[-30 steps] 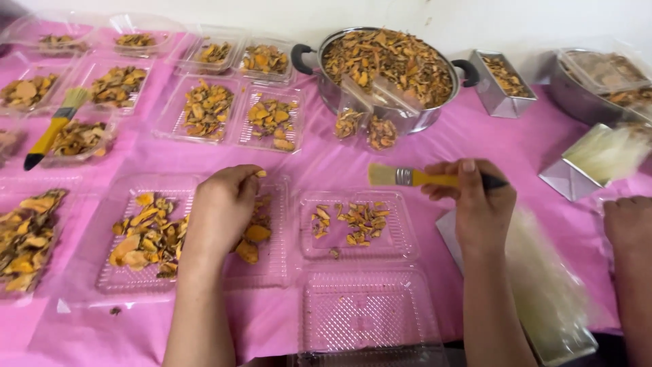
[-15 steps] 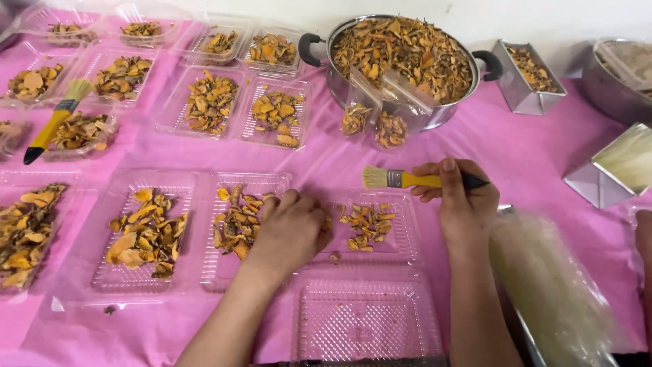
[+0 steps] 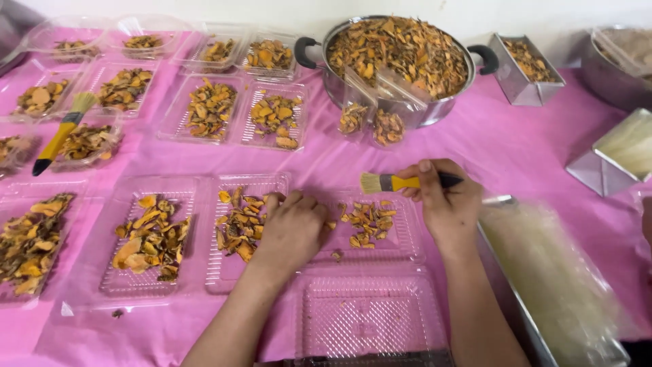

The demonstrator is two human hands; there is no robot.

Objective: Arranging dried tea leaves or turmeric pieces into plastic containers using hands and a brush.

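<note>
A person's right hand [image 3: 443,204] grips a yellow-handled brush [image 3: 402,181], bristles pointing toward the left hand [image 3: 292,228], which rests palm down with fingers curled on dried orange slices [image 3: 239,221] in a clear plastic tray [image 3: 234,272]. Whether those fingers pinch a slice cannot be told. Between the hands sits another clear tray [image 3: 401,245] with a few slices [image 3: 367,221] — just below the brush. Beyond the right hand stands a steel pot [image 3: 407,112] heaped with slices; an empty clear lid [image 3: 370,319] lies near both wrists on the pink cloth [image 3: 516,149].
</note>
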